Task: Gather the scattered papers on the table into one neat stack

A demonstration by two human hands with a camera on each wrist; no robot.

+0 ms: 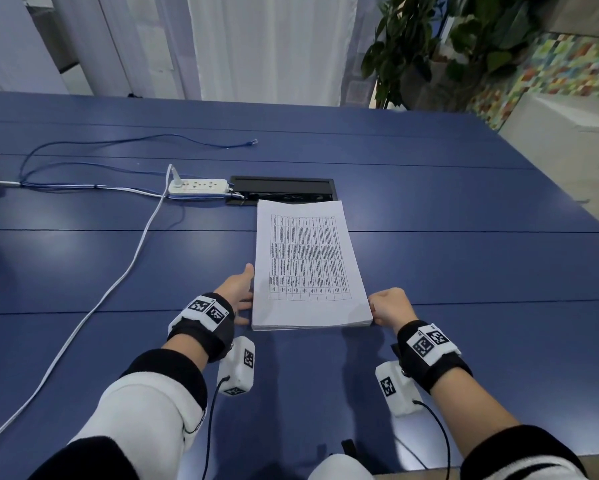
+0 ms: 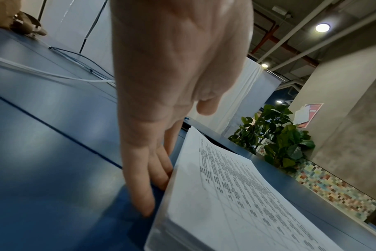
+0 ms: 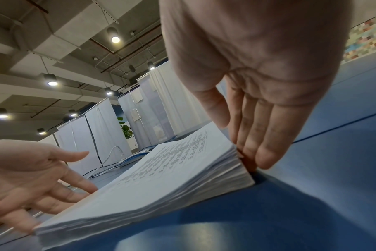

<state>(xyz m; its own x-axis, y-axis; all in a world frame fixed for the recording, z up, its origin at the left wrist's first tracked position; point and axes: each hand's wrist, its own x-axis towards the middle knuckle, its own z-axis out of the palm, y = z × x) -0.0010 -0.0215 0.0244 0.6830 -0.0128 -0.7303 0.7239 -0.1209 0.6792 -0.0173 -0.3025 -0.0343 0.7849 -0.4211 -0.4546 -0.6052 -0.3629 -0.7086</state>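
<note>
One thick stack of white papers (image 1: pixel 308 268) with a printed table on top lies on the blue table (image 1: pixel 464 220), squared up, its far end near a black cable hatch. My left hand (image 1: pixel 239 292) stands edge-on against the stack's left side near the front corner, its straight fingers (image 2: pixel 159 173) touching the paper edge (image 2: pixel 225 195). On the other side my right hand (image 1: pixel 388 304) presses straight fingers (image 3: pixel 266 146) against the right side of the stack (image 3: pixel 161 176) near its front corner. Neither hand grips the papers.
A white power strip (image 1: pixel 197 187) with a white cord (image 1: pixel 118 282) and thin blue cables (image 1: pixel 83 164) lies to the left behind the stack. The black cable hatch (image 1: pixel 280 188) is sunk into the table. Potted plants (image 1: pixel 440 46) stand beyond the far right edge.
</note>
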